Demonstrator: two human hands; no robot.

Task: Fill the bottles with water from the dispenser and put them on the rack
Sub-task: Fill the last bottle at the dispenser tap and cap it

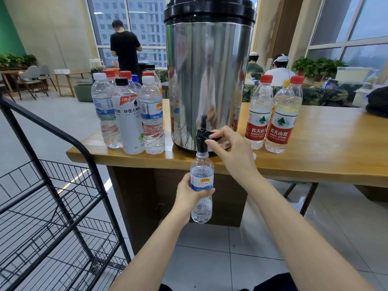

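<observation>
Bottle (202, 181): clear, blue-and-white label, no cap; upright below the table edge, mouth right under the tap (201, 141).
Left hand (185, 196): fingers and thumb curled round the bottle's middle, over the label's lower part.
Right hand (231, 150): thumb and fingertips pinch the black lever (210, 135) at the tap's side.
Bottle contents: some water shows in the lower part; I cannot tell the level.
Dispenser (207, 80): steel drum with a black lid, standing at the front edge of the table (325, 152).
Left bottles (130, 114): a capped cluster on the table left of the dispenser, one of them white with a black cap; fill unclear.
Right bottles (270, 116): two with red labels, touching, capped, right of the dispenser.
Rack (52, 206): black wire shelves on the floor, left of the table; no bottles show on them.
</observation>
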